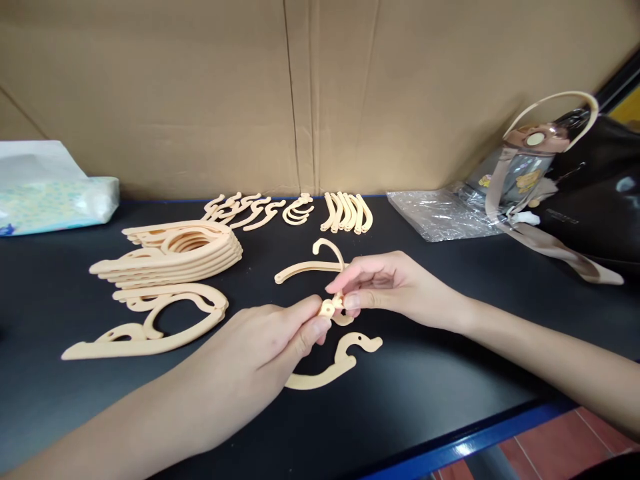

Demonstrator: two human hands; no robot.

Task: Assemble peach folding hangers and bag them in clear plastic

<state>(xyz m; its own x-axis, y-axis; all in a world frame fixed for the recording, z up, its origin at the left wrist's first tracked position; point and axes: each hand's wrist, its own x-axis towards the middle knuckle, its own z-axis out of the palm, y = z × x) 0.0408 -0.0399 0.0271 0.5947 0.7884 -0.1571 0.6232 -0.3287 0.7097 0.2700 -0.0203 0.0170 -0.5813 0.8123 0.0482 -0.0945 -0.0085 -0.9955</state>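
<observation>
Only one cam, worn on the head: it sits over the near edge of the black table [440,393], looking forward and down across it to the cardboard wall [200,87] at the back. Pretty close in, the left hand [270,343] and right hand [390,283] land mid-frame.

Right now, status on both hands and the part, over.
Left hand, right hand: fingertips pinched on one small peach piece, above black table. Curved hanger arm lies beneath them. Hanger stack sits apart, left.

Hanger stack [170,257] left of held piece [330,307], bottle [520,170] right, hook pieces [345,212] behind
</observation>
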